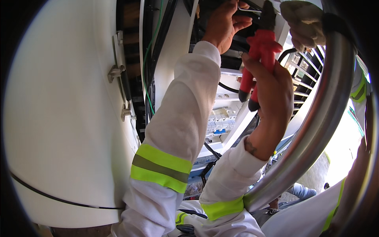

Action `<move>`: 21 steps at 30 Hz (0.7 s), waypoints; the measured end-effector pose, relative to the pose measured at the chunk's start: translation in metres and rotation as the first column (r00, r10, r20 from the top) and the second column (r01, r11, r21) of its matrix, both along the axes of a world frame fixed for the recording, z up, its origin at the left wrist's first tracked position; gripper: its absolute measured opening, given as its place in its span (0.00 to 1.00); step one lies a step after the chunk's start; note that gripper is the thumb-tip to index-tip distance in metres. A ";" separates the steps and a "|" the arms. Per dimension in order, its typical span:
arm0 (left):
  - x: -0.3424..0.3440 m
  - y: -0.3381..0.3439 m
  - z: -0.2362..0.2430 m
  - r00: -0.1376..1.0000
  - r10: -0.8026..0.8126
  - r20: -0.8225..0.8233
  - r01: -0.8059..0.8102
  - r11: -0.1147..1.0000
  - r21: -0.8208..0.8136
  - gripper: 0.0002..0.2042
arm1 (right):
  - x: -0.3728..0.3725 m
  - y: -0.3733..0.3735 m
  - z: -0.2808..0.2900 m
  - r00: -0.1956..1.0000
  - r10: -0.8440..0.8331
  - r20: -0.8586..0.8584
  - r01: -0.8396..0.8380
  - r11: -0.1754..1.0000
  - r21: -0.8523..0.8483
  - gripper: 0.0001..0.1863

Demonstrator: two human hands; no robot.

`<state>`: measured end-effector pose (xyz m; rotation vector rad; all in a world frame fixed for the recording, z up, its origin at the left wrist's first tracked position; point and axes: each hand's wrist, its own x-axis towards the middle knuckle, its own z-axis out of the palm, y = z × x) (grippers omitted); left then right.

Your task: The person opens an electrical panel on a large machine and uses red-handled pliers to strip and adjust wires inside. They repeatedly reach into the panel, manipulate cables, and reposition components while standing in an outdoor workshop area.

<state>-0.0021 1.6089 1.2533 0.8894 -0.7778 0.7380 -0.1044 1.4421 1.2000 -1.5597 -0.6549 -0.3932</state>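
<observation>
My right hand (pixel 278 89) is wrapped round red-handled pliers (pixel 262 47) with dark handle ends. Their dark jaws point up at the upper edge, just right of my left hand (pixel 223 27). That hand is raised into the opening of a white cabinet. Its thumb and fingers are bent beside a thin pale strip or wire (pixel 249 10), and the upper edge cuts off part of them. What they grip, if anything, is not clear. Dark cables lie behind both hands.
A large white panel (pixel 63 110) with metal hinges fills the left. A green wire (pixel 152 47) and black cables (pixel 167 23) run beside it. Breakers (pixel 221 120) sit below my hands. A steel tube (pixel 304 138) curves along the right, with a grey work glove (pixel 304 21) above it.
</observation>
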 end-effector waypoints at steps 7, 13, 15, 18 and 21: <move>0.008 -0.008 -0.010 0.998 0.034 -0.057 -0.033 0.999 0.029 0.17 | 0.038 0.024 0.023 0.868 -0.297 0.398 0.451 0.808 -0.380 0.23; 0.028 -0.003 -0.001 0.969 0.247 -0.019 -0.247 0.969 -0.007 0.17 | 0.033 0.043 0.057 0.582 -0.344 0.736 0.777 0.500 -0.381 0.12; 0.028 -0.013 -0.003 0.997 0.037 0.075 -0.032 0.998 -0.056 0.17 | 0.018 0.040 0.070 0.491 -0.276 0.827 0.845 0.383 -0.374 0.11; 0.019 -0.031 -0.003 0.932 -0.270 0.242 0.299 0.949 -0.096 0.18 | -0.021 0.034 0.099 0.399 -0.192 0.897 0.916 0.135 -0.378 0.12; 0.007 -0.051 -0.005 0.998 -0.055 -0.015 0.049 0.957 -0.287 0.19 | -0.070 0.025 0.126 0.308 -0.060 0.950 0.930 -0.193 -0.314 0.13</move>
